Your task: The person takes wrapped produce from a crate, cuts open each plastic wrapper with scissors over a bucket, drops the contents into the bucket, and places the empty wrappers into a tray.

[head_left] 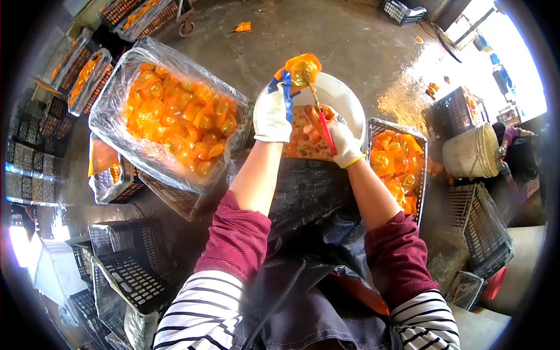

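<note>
My left hand (275, 111), in a white glove with blue fingers, grips an orange plastic packet (303, 70) with a yellowish lump inside. My right hand (343, 139), in a white glove with orange-brown fingertips, is closed around a red-handled tool (325, 131). The tool's thin brownish end reaches up to the packet's lower edge; its exact kind is unclear. Both hands are above a white bucket (357, 96) holding orange-pink lumps and cloudy pieces. Right of the bucket stands a crate of orange packets (394, 163).
A large plastic-lined crate (175, 119) full of orange packets is at left. Dark crates (131, 280) are stacked lower left. At right are a cream bucket (469, 150), more crates (481, 227) and another person (516, 151). One packet (242, 27) lies on the wet floor.
</note>
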`<state>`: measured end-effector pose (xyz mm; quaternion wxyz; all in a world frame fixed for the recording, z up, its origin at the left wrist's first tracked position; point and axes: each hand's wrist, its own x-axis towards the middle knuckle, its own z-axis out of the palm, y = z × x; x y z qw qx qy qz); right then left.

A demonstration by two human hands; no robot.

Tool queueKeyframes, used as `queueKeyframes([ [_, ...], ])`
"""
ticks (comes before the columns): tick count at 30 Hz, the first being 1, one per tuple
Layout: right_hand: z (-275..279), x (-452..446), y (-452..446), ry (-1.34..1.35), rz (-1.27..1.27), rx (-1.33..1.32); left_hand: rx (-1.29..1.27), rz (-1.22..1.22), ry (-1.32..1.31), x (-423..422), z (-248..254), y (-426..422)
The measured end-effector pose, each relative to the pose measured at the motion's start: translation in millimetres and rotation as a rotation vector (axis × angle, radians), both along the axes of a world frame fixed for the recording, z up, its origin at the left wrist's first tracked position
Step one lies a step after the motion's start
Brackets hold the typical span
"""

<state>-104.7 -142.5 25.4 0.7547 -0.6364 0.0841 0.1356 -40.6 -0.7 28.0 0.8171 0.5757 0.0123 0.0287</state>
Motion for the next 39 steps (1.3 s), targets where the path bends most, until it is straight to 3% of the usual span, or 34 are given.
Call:
queueKeyframes([
  [3,-22.9,7.8,-4.2,-0.062,-0.075,0.12,0.051,-0.034,0.041,-6.6,7.8,1.4],
  [5,-8.9,2.0,-6.5,-0.027,-0.005,-0.043,0.075,-0.032,0.077,-8.2,10.6,2.7],
  [6,-3.5,0.1,-7.8,-0.011,0.029,-0.127,-0.201,-0.085,0.061,-4.3,3.1,3.0],
  [9,-6.6,0.8,-4.4,-0.022,-0.04,-0.112,-0.225,-0.106,0.103,-4.6,6.2,5.3],
  [11,-54.0,17.1,-7.0,-0.345,-0.052,-0.325,-0.237,-0.152,0.071,-10.0,9.7,1.7],
  [12,-55.0,17.8,-7.9,-0.345,-0.046,-0.306,-0.243,-0.173,0.055,-11.8,10.5,0.8],
  [13,-55.4,18.4,-8.6,-0.345,-0.039,-0.287,-0.19,-0.16,-0.003,-6.9,-0.2,2.2],
  [15,-2.5,0.7,-8.4,-0.018,-0.008,-0.003,-0.083,-0.139,-0.117,7.4,-31.2,5.4],
  [16,3.7,-3.0,-5.5,0.007,-0.054,0.048,0.117,-0.12,0.088,-9.6,9.8,7.1],
  [18,-3.6,-1.6,-9.8,-0.018,-0.051,-0.011,0.31,-0.094,-0.079,-2.4,3.3,8.8],
  [20,-9.0,0.8,-8.2,-0.083,-0.049,-0.091,0.004,-0.117,-0.047,-3.5,-3.9,9.2],
  [22,-11.7,3.3,-3.2,-0.19,-0.052,-0.195,0.597,-0.127,-0.062,2.6,-2.1,14.3],
  [23,-11.6,3.1,-5.4,-0.118,-0.031,-0.125,0.895,-0.131,-0.068,4.8,0.1,17.7],
  [25,-8.7,0.2,-13.7,0.027,0.004,0.017,1.101,-0.03,-0.251,5.6,-0.8,22.4],
  [26,1.1,-2.8,-11.4,0.021,0.004,-0.052,1.198,0.022,-0.347,5.6,0.1,21.6],
  [29,18.4,-9.2,-3.1,0.013,0.017,-0.146,0.927,0.214,-0.289,-0.1,6.0,16.0],
  [30,16.0,-8.5,-4.1,0.014,0.024,-0.104,0.693,0.086,-0.092,17.3,-17.8,17.5],
  [33,11.9,-7.9,-4.1,-0.009,0.032,-0.007,-0.29,-0.153,0.26,7.8,-0.6,5.0],
  [34,10.4,-8.0,-3.4,-0.02,0.033,0.02,-0.379,-0.25,0.264,4.4,4.5,1.5],
  [37,0.8,-3.5,-1.4,-0.048,0.019,0.122,-0.323,-0.335,0.206,10.3,-4.5,-0.3],
  [39,4.7,-5.4,-4.9,-0.004,0.09,0.058,-0.123,-0.252,0.208,8.1,-4.8,1.6],
])
